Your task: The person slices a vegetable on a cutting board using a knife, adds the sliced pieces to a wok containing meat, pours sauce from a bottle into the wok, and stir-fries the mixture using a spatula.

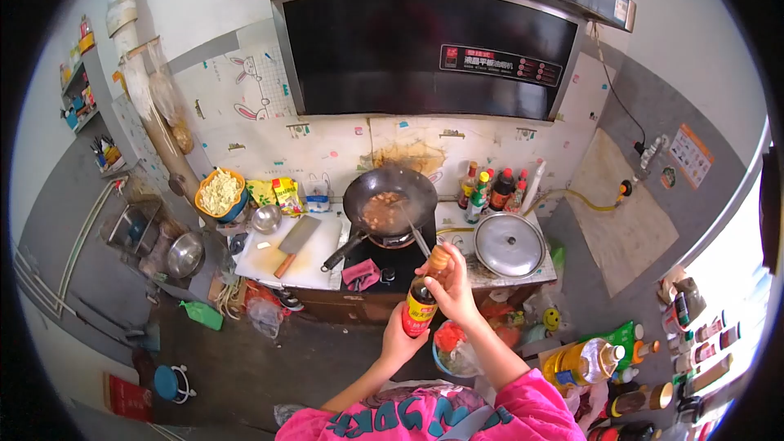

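My left hand [403, 341] is wrapped round the lower part of a dark sauce bottle [420, 310] with a yellow and red label, held upright in front of my chest. My right hand [454, 282] is closed round the wooden handle of a spatula [420, 240], and its thumb and fingers are also at the bottle's neck. Whether the cap is on is hidden by my fingers. The spatula's metal shaft reaches into a black wok [359, 196] on the stove. Browned pieces of food [384, 210] lie in the wok.
Left of the stove, a cleaver [299, 234] lies on a white cutting board [324, 247], near a metal bowl [266, 219]. A pink cloth [361, 274] lies before the wok. At right are a lidded pan [510, 243] and several sauce bottles [501, 189]. A range hood [425, 53] hangs above.
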A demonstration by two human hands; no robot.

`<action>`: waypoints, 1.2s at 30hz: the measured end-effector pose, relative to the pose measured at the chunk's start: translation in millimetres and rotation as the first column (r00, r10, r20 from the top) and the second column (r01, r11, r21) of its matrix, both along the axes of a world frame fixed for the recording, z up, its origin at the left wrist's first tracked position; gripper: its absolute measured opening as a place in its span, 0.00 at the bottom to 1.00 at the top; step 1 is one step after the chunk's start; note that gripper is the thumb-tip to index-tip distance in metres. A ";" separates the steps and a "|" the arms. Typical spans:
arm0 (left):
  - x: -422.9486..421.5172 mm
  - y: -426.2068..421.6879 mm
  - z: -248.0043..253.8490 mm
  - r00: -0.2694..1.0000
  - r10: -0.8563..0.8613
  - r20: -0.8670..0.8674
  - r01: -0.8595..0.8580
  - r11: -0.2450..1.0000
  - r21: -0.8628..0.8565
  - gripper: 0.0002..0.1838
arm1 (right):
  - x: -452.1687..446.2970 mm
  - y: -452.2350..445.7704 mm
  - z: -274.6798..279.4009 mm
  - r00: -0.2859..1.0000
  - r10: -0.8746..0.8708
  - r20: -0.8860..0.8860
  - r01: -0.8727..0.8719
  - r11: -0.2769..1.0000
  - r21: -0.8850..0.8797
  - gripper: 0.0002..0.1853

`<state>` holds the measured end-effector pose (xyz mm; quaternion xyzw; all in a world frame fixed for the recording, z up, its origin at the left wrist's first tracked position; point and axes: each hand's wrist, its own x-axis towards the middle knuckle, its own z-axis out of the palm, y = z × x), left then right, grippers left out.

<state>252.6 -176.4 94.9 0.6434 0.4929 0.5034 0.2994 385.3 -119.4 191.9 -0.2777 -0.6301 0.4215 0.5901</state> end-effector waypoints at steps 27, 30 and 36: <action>-53.6 -7.1 -14.5 0.940 -0.312 0.138 0.334 0.924 -0.185 0.40 | -36.6 1.6 -25.9 0.992 0.071 -0.103 -0.070 0.998 0.005 0.20; -51.4 -8.7 -16.8 0.929 -0.333 0.164 0.361 0.912 -0.196 0.40 | -34.4 -2.1 -29.4 0.994 0.066 -0.087 -0.066 0.998 0.000 0.19; -48.2 -5.3 -22.8 0.922 -0.343 0.179 0.376 0.904 -0.205 0.39 | -33.5 -9.5 -20.0 0.997 0.013 0.078 -0.011 0.999 -0.033 0.23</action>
